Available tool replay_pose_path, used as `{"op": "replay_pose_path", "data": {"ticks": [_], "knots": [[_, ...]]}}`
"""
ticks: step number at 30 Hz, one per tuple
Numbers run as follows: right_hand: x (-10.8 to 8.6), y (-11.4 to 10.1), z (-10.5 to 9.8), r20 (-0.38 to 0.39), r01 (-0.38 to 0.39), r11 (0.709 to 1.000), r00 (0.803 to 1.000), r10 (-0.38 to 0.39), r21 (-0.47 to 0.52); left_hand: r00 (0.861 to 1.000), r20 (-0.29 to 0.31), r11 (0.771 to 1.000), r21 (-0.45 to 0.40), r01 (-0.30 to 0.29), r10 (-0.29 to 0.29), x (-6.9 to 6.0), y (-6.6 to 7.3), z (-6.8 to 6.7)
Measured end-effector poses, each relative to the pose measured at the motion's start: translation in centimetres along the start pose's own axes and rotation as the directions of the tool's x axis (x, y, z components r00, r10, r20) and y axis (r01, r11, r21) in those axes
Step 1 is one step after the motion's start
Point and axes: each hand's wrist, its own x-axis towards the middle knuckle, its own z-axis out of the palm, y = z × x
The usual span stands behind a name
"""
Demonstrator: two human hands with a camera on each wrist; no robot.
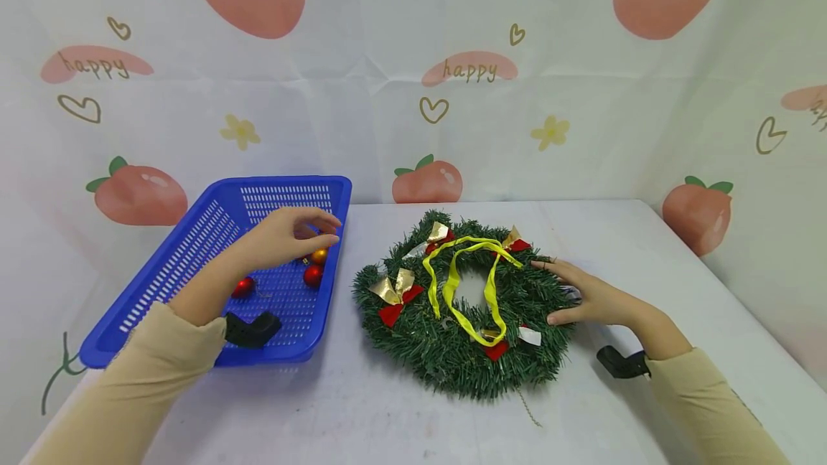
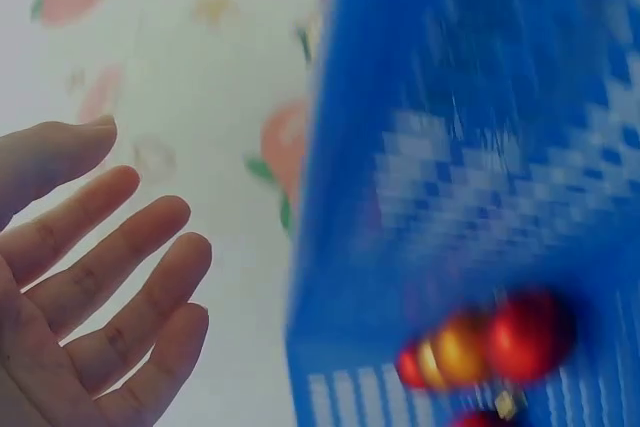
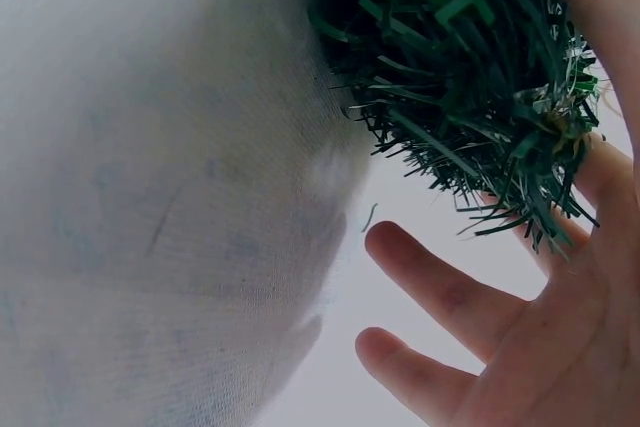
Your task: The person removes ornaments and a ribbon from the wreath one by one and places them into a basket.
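Note:
Over the right part of the blue plastic basket (image 1: 279, 359), my left hand (image 1: 289, 232) hovers with relaxed, slightly bent fingers and nothing in them. Red balls (image 1: 314, 276) and an orange-gold ball (image 1: 319, 256) lie in the basket below it. My right hand (image 1: 597, 298) is at the right edge of the green wreath (image 1: 413, 339), its fingers spread against the needles. In the right wrist view, two fingers (image 3: 450, 292) stick out straight past the wreath, while others are partly behind it. Red and gold bows (image 1: 395, 296) and a yellow ribbon (image 1: 452, 285) lie on the wreath.
The white table (image 1: 400, 415) holds both basket and wreath. A thin twisted strand (image 1: 528, 407) sticks out at the wreath's front. Behind the table hangs a patterned cloth (image 1: 362, 120). Another red ball (image 1: 243, 287) lies farther left in the basket.

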Motion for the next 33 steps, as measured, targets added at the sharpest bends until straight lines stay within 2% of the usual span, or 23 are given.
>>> {"op": "replay_pose_path", "data": {"ticks": [3, 6, 10, 13, 16, 20, 24, 28, 33], "knots": [[0.0, -0.1, 0.0, 0.001, -0.002, 1.0, 1.0, 0.002, 0.0, 0.997, 0.021, 0.997, -0.012, -0.073, 0.073, 0.2, 2.0, 1.1], [0.0, -0.2, 0.0, -0.002, 0.001, 1.0, 1.0, -0.001, -0.001, 0.988, 0.069, 0.991, -0.032, -0.134, 0.136, 0.3, 3.6, 2.2], [0.0, -0.2, 0.0, -0.004, 0.017, 1.0, 1.0, -0.017, 0.003, 0.975, 0.139, 0.983, -0.076, -0.166, 0.176, 0.5, 4.9, 3.5], [0.0, -0.1, 0.0, 0.0, 0.02, 1.0, 1.0, -0.02, 0.007, 0.966, 0.181, 0.98, -0.103, -0.169, 0.185, 0.8, 5.8, 4.3], [0.0, 0.0, 0.0, 0.002, 0.009, 1.0, 1.0, -0.009, 0.005, 0.955, 0.212, 0.978, -0.089, -0.191, 0.206, 1.2, 6.5, 5.2], [0.0, 0.1, 0.0, 0.003, 0.002, 1.0, 1.0, -0.002, 0.001, 0.946, 0.247, 0.978, -0.049, -0.203, 0.209, 1.9, 7.2, 6.7], [0.0, 0.2, 0.1, 0.003, 0.01, 1.0, 1.0, -0.01, 0.005, 0.939, 0.298, 0.984, -0.007, -0.178, 0.172, 2.6, 7.5, 8.1], [0.1, 0.3, 0.2, 0.005, 0.017, 1.0, 1.0, -0.017, 0.008, 0.93, 0.335, 0.984, 0.036, -0.172, 0.15, 3.1, 7.8, 9.0], [0.1, 0.3, 0.1, -0.003, 0.022, 1.0, 1.0, -0.022, 0.001, 0.92, 0.361, 0.982, 0.048, -0.185, 0.155, 3.7, 8.0, 9.9]]}}
